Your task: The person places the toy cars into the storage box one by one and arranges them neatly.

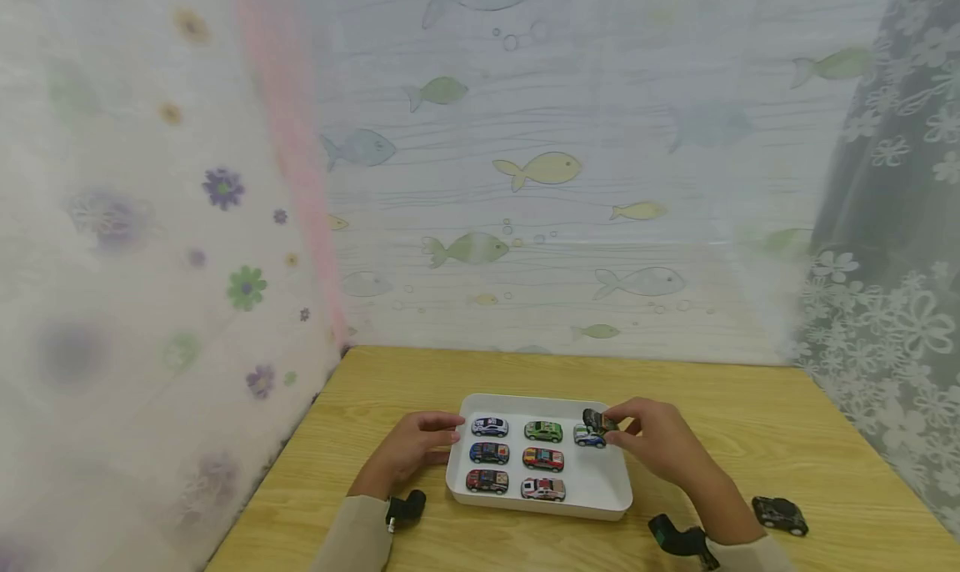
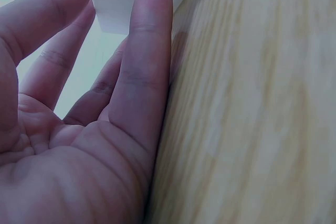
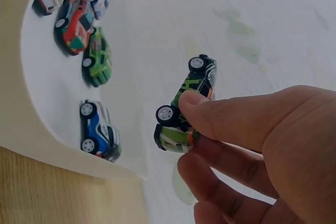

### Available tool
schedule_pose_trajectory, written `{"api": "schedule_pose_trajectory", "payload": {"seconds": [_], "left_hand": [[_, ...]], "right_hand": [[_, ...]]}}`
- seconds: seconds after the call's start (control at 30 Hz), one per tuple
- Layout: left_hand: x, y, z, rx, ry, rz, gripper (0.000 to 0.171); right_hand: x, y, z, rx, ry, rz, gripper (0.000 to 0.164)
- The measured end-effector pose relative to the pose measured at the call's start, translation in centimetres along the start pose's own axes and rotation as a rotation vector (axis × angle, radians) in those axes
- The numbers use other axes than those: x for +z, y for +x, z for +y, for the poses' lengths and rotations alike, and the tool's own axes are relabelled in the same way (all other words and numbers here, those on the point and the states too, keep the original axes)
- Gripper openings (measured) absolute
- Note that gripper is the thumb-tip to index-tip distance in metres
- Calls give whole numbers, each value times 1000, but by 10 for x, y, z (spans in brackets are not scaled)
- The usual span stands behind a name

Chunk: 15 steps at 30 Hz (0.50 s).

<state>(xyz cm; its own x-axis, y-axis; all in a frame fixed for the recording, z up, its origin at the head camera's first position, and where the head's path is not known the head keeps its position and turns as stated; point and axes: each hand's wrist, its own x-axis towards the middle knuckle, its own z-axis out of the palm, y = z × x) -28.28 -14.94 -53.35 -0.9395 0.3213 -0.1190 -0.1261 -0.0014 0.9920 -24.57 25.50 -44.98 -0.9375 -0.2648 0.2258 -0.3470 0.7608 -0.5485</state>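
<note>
My right hand (image 1: 660, 440) pinches a dark green and black toy car (image 3: 185, 103) between thumb and fingers, above the right part of a white tray (image 1: 596, 493). Just below it in the head view, a blue and white toy car (image 1: 588, 439) sits in the tray. My left hand (image 1: 408, 449) is at the tray's left side, fingers extended, fingertips right at the wall. In the left wrist view its palm (image 2: 79, 161) shows nothing in it. Two columns of toy cars stand in the tray, among them a green car (image 1: 543, 431) and a red one (image 1: 543, 459).
A black toy car (image 1: 780, 515) stands on the wooden table (image 1: 420, 376) right of the right forearm. Black wrist cameras are strapped to both wrists. Curtains printed with fish (image 1: 540, 168) and flowers enclose the table at the back and sides.
</note>
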Motion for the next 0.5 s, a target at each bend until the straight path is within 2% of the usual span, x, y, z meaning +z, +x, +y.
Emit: {"api": "schedule_pose_trajectory", "payload": {"seconds": [0.1, 0.37, 0.5], "left_hand": [[0, -2, 2, 5, 12, -4, 39], [0, -3, 3, -2, 5, 0, 39], [0, -2, 2, -2, 0, 3, 40]], "right_hand": [[4, 0, -2, 18, 24, -10, 24], [10, 3, -5, 57, 4, -65, 20], [11, 3, -4, 40, -11, -82, 19]]}}
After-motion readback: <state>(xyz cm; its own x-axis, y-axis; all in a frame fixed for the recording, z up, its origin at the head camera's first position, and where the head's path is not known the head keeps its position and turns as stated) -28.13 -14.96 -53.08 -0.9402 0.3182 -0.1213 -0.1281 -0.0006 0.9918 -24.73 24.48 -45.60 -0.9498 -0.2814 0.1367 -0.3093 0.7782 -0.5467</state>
